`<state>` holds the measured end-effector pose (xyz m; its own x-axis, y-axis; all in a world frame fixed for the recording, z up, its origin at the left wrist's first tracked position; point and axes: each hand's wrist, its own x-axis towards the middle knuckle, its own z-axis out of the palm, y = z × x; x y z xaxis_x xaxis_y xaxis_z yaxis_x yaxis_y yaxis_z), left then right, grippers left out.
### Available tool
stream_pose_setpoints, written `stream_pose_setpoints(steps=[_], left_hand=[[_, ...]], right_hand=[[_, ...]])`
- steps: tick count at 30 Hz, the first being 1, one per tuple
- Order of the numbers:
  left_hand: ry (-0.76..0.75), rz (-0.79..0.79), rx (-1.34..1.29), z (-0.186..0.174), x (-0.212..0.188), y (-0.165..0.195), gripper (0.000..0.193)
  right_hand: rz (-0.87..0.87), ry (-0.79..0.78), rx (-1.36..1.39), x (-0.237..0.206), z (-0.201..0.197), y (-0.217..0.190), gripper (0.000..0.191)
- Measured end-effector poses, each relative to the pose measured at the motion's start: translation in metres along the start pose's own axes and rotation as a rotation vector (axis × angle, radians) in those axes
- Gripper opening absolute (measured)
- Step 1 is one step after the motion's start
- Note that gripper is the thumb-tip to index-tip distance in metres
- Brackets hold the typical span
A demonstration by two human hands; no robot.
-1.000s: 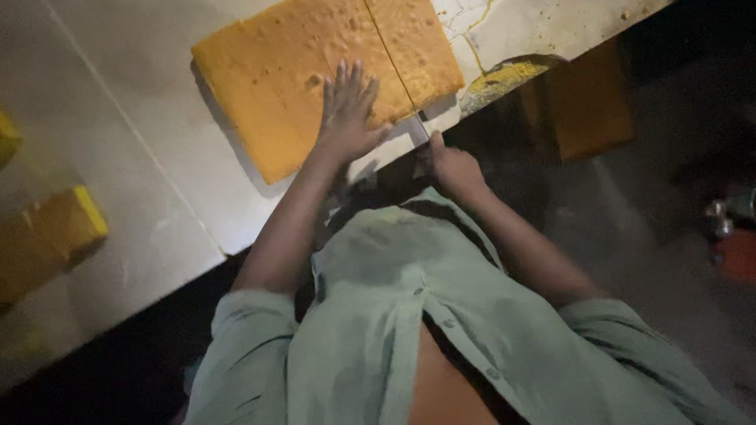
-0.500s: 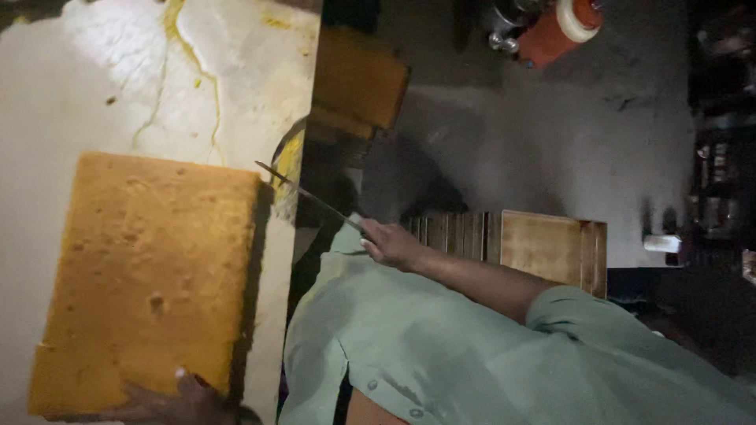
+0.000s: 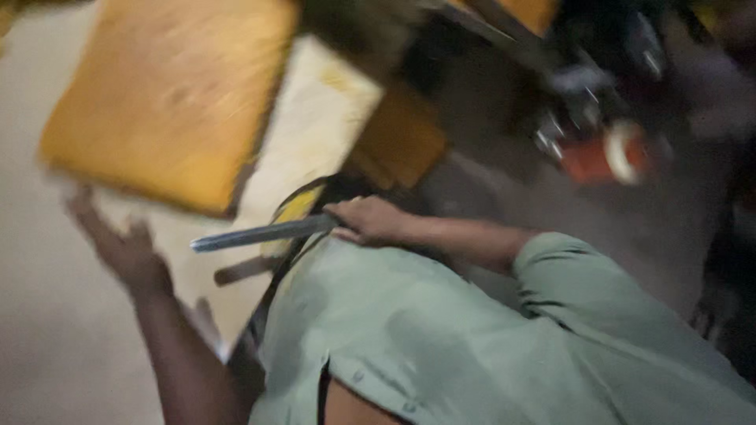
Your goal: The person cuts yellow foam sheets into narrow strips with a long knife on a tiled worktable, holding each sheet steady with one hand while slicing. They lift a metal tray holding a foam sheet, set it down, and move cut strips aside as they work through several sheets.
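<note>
The view is blurred by motion. A large yellow foam slab (image 3: 169,98) lies on a pale table (image 3: 315,134) at the upper left. My right hand (image 3: 368,220) is shut on the handle of a long knife (image 3: 260,234), whose blade points left over the table's edge. My left hand (image 3: 118,244) hovers below the slab's near edge with fingers spread, holding nothing and apart from the foam.
A smaller yellow foam block (image 3: 402,142) sits just off the table's edge by my right hand. A red and white object (image 3: 606,157) lies on the dark floor at the upper right. My green shirt (image 3: 472,346) fills the lower frame.
The view has swung and tilted. My left hand has come off the foam slab and opened. The knife has swung round and its blade now points left, near the table's edge.
</note>
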<state>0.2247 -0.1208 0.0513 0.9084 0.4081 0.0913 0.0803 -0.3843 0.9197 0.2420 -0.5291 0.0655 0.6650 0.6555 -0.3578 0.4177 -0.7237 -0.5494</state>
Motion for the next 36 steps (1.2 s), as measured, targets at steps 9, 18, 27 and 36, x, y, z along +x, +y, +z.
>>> stream_pose_setpoints(steps=[9, 18, 27, 36], left_hand=[[0.765, -0.335, 0.292, -0.164, -0.209, -0.076, 0.05], [1.032, -0.8, 0.677, -0.225, -0.317, -0.124, 0.046], [0.315, -0.237, 0.69, -0.345, -0.041, -0.218, 0.063], [-0.555, 0.153, 0.23, -0.144, 0.237, -0.144, 0.056]], right_hand=[[-1.078, -0.251, -0.241, 0.171, 0.007, -0.153, 0.034], [-1.072, -0.085, -0.225, 0.31, 0.126, -0.33, 0.025], [-0.299, 0.382, 0.097, 0.405, 0.052, -0.321, 0.015], [0.514, 0.536, 0.526, 0.231, 0.018, -0.19, 0.02]])
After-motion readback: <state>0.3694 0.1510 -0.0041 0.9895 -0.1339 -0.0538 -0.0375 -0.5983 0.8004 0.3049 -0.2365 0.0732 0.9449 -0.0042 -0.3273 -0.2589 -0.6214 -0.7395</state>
